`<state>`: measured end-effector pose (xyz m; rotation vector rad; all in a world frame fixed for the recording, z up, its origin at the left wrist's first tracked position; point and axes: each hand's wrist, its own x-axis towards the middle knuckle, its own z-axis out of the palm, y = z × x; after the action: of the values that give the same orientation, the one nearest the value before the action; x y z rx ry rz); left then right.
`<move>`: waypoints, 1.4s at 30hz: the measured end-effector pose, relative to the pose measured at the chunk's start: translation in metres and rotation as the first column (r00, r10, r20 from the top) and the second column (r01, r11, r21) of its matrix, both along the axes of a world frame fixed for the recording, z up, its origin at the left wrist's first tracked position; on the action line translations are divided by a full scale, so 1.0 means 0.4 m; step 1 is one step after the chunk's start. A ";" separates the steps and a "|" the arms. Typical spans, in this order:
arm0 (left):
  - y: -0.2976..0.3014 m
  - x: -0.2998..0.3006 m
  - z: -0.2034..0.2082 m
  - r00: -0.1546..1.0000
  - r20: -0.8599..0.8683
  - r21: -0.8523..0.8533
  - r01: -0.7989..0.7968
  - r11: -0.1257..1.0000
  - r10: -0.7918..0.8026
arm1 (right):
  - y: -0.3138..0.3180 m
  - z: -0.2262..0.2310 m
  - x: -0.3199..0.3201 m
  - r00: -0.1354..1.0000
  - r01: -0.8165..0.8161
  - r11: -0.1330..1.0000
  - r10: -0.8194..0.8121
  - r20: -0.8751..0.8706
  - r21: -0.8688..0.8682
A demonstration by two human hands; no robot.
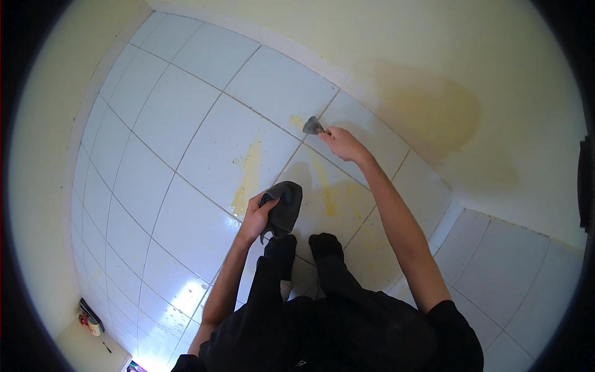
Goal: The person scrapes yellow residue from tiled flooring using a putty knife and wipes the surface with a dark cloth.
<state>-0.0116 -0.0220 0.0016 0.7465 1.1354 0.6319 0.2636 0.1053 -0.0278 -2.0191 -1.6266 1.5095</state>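
My right hand (344,143) is closed round the handle of a putty knife (313,126) with a flared grey blade. The blade is over the floor tiles beside a yellow smear (296,120); whether it touches the floor I cannot tell. In my left hand (255,218) a dark grey cloth (285,208) is gripped and hangs in folds above my feet. Streaks of yellow residue (250,173) run across the tile just beyond the cloth. Another yellow streak (325,186) lies between my two arms.
Pale square tiles (204,130) cover the floor. A cream wall (427,62) runs along the far right side, with my shadow on it. At the lower left corner stand a small bottle (94,326) and a dark object (90,312). My dark-socked feet (325,246) are close below the cloth.
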 end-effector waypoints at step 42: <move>0.020 0.012 -0.007 0.996 -0.062 0.008 0.064 0.998 -0.063 | -0.053 -0.011 -0.163 0.937 -0.117 0.985 0.069 0.341 0.124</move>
<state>-0.0067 -0.0141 -0.0012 0.8126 1.1615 0.5645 0.1984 0.0841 -0.0321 -2.2406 -1.9166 1.0770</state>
